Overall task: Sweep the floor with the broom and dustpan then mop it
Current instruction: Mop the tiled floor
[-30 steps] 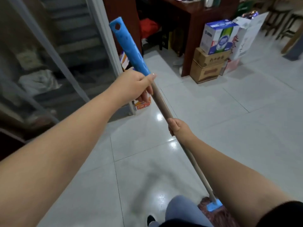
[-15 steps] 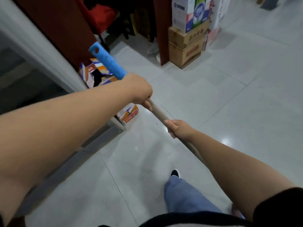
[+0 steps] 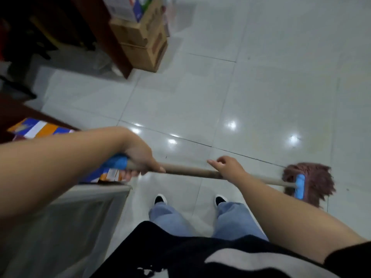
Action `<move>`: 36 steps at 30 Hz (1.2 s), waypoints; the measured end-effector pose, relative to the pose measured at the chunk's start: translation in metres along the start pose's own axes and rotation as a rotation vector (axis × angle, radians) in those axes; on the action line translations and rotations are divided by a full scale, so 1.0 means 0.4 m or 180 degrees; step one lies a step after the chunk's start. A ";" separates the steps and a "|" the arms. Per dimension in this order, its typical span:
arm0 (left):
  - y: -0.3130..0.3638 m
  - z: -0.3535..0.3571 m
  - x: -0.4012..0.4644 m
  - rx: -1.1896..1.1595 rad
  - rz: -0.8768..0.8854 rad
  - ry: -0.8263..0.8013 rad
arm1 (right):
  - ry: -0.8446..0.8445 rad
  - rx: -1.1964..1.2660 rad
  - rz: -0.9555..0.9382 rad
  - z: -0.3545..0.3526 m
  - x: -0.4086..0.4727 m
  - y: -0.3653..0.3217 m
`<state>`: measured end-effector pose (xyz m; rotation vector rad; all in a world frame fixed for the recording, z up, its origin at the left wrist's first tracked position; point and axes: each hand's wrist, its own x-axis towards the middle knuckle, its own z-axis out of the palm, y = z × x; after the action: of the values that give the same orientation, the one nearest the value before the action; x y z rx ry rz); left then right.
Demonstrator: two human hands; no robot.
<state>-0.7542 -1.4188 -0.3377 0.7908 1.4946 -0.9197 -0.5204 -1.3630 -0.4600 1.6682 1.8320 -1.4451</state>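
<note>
I hold a mop by its long wooden pole (image 3: 186, 171), which lies almost level across the view. My left hand (image 3: 140, 157) grips the pole just past its blue end sleeve (image 3: 117, 163). My right hand (image 3: 227, 167) grips the pole further along, nearer the head. The brown stringy mop head (image 3: 315, 181) with a blue clamp (image 3: 300, 186) rests on the pale tiled floor (image 3: 200, 101) at the right, beside my feet. No broom or dustpan shows.
Stacked cardboard boxes (image 3: 147, 47) stand at the top against a dark wooden desk leg (image 3: 112, 43). An orange and blue carton (image 3: 40, 129) lies at the left by a grey door frame (image 3: 80, 197). My two dark shoes (image 3: 160, 198) stand on the tiles.
The view has tipped down and turned. The pole has swung from steeply slanted to nearly level, and the mop head has come into view on the floor at my right.
</note>
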 end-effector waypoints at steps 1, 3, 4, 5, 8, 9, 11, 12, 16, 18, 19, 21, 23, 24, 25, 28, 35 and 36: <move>-0.020 0.008 0.023 -0.0073 0.0089 -0.0085 | 0.0425 0.0358 0.0539 0.036 -0.003 0.025; -0.060 0.028 0.055 -0.0163 0.0241 -0.0146 | 0.0738 0.1241 0.1686 0.137 -0.046 0.043; -0.077 0.040 0.066 -0.0149 0.0330 -0.0114 | 0.0574 0.2057 0.2106 0.198 -0.070 0.035; -0.090 0.053 0.075 -0.0110 0.0413 -0.0075 | 0.0284 0.3099 0.2294 0.255 -0.081 0.016; -0.117 0.122 0.093 -0.0091 0.0604 -0.0130 | 0.0123 0.5978 0.2198 0.330 -0.075 -0.072; -0.128 0.147 0.096 -0.0125 0.0638 -0.0149 | 0.0365 0.6279 0.2226 0.333 -0.064 -0.100; -0.154 0.180 0.103 -0.0231 0.0692 -0.0165 | 0.0652 0.6357 0.2293 0.337 -0.047 -0.136; -0.167 0.188 0.104 -0.0309 0.0705 -0.0182 | 0.0743 0.6347 0.2337 0.340 -0.047 -0.146; -0.200 0.206 0.102 -0.0539 0.0708 -0.0163 | 0.0633 0.6121 0.2275 0.353 -0.040 -0.169; -0.198 0.214 0.097 -0.0599 0.0677 -0.0127 | 0.0623 0.6105 0.2265 0.349 -0.035 -0.177; -0.191 0.214 0.093 -0.0603 0.0651 -0.0114 | 0.0615 0.6084 0.2262 0.346 -0.031 -0.178; -0.168 0.204 0.088 -0.0560 0.0591 -0.0091 | 0.0615 0.6054 0.2241 0.333 -0.021 -0.180; -0.132 0.178 0.088 -0.0527 0.0539 -0.0037 | 0.0707 0.6101 0.2214 0.308 -0.005 -0.178; -0.107 0.164 0.088 -0.0514 0.0507 -0.0003 | 0.0784 0.6110 0.2173 0.290 0.001 -0.173; -0.081 0.150 0.088 -0.0492 0.0487 0.0032 | 0.0855 0.6097 0.2114 0.268 0.005 -0.167; 0.016 0.097 0.078 -0.0423 0.0453 0.0130 | 0.0860 0.6070 0.2171 0.196 0.027 -0.141; 0.363 -0.094 0.016 -0.0045 0.0407 0.0316 | 0.1021 0.7585 0.1775 -0.068 0.085 -0.063; 0.422 -0.116 0.005 0.0050 0.0427 0.0343 | 0.1131 0.7779 0.1723 -0.122 0.084 -0.046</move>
<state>-0.6279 -1.2993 -0.3572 0.9532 1.5091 -0.8000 -0.5266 -1.3017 -0.4538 2.3204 -1.7244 -2.9442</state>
